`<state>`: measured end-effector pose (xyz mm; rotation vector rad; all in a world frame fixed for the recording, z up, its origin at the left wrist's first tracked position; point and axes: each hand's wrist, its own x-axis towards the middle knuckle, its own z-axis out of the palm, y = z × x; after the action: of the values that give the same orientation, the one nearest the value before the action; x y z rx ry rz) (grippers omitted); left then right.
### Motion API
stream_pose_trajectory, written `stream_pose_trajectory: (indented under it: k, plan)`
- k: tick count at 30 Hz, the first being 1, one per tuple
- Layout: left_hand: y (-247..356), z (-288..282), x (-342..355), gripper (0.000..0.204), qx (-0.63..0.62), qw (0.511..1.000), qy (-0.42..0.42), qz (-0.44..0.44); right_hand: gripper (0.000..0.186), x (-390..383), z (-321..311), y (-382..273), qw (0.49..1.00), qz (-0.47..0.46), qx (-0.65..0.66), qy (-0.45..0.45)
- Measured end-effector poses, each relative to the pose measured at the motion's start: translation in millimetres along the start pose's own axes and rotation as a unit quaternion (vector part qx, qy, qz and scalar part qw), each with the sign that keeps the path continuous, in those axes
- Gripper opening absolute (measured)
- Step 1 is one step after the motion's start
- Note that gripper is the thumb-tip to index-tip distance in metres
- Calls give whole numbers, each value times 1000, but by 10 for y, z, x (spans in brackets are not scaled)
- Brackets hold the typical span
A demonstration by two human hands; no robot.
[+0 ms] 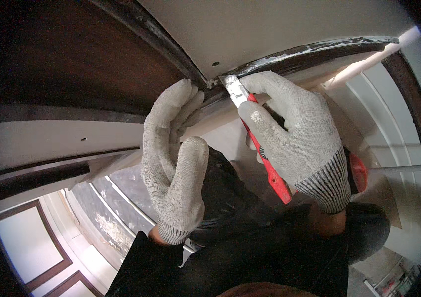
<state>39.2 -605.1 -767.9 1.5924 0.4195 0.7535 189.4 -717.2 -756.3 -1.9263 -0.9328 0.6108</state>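
My right hand (294,126), in a grey knit glove with a striped cuff, grips a red utility knife (269,166). Its metal blade end (234,89) points up and left, at the corner where dark trim strips meet a pale panel (270,29). Whitish crumbs or residue show by the blade tip. My left hand (173,158), gloved alike, is held with fingers curved upward and thumb apart. Its fingertips are near the dark edge strip (158,42) just left of the blade; whether they touch it I cannot tell. Nothing shows in that hand.
A dark brown panel (72,59) fills the upper left. Rightward runs a dark strip with peeling white patches (319,48). Framed white panels (32,242) stand lower left. A red and black object (357,173) is beside my right wrist; assorted items (394,282) lie lower right.
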Motion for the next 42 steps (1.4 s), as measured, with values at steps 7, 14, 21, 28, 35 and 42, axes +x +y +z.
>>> stream_pose_trajectory:
  k: [7, 14, 21, 28, 35, 42]
  plan:
    - [-105, -32, 37, 59, -23, 1000, -11, 4, 27, 12, -10, -43, 998, -6, -65, 6]
    - [-128, -84, 60, 60, -42, 999, -30, -13, 25, -22, 29, -70, 999, 4, -33, 40]
    - [-156, -87, 72, 61, -53, 998, -38, 0, 22, -7, 81, -47, 997, -16, -58, 47]
    - [-125, -82, 51, 61, -52, 998, -36, -6, 23, -78, 71, -81, 997, -35, -48, 40]
    - [-111, -33, 34, 78, -6, 1000, -8, 2, 23, -50, 71, -84, 997, -15, -56, 58]
    - [-120, -29, 32, 74, -16, 1000, -7, 2, 27, 2, 86, -40, 989, -54, -118, 65]
